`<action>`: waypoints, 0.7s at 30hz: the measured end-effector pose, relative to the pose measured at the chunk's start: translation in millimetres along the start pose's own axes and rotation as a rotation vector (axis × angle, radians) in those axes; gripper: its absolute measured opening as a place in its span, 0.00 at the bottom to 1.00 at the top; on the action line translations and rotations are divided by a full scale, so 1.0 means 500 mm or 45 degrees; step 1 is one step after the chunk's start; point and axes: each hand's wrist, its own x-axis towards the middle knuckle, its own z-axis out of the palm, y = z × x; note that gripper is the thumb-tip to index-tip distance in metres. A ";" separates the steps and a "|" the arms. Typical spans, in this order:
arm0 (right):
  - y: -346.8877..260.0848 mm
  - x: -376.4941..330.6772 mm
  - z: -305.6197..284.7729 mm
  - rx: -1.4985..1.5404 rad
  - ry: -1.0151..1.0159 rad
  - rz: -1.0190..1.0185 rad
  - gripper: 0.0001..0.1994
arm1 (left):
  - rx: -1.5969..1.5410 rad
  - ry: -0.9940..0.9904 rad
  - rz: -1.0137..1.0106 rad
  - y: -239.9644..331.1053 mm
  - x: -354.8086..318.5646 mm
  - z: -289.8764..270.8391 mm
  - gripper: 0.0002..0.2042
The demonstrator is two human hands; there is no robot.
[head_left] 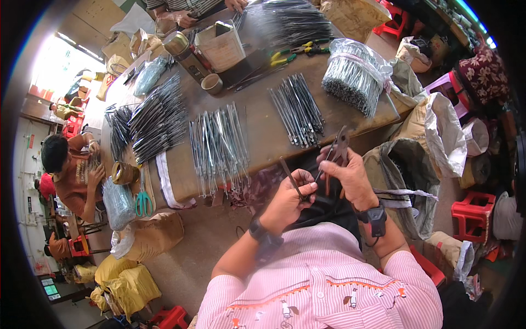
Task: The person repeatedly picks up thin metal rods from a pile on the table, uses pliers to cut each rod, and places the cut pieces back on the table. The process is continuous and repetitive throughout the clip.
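My left hand (290, 200) is closed round a slim dark rod (289, 172), which slants up out of the fist. Close beside it, my right hand (350, 175) grips a pair of pliers (341, 147), jaws pointing up and handles in the palm. A thin dark piece shows between the two hands; whether the pliers touch it I cannot tell. Just beyond the hands, a row of dark metal rods (297, 109) lies on the table (257, 131). Left of that lies a pile of shinier thin rods (219, 148).
A plastic-wrapped bundle of silvery rods (353, 82) stands at the table's right end. Farther back are a white box (220, 46), a small cup (212, 84) and yellow-handled pliers (282, 58). Teal scissors (144, 203) hang at the left. Co-workers sit left and opposite; sacks stand right.
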 end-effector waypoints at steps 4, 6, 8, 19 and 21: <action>-0.016 0.027 -0.025 0.189 0.062 -0.059 0.11 | -0.023 -0.034 -0.045 0.004 0.000 0.001 0.09; -0.017 0.030 -0.035 0.208 0.027 -0.006 0.11 | -0.019 -0.029 -0.082 0.007 -0.003 0.006 0.10; -0.011 0.031 -0.038 0.237 0.000 0.023 0.10 | -0.037 -0.028 -0.103 0.008 -0.008 0.013 0.11; 0.002 0.022 -0.030 0.261 -0.035 0.112 0.09 | -0.112 0.016 -0.214 0.016 -0.014 0.024 0.12; 0.001 0.017 -0.028 0.283 -0.033 0.128 0.09 | -0.100 0.028 -0.222 0.013 -0.014 0.020 0.11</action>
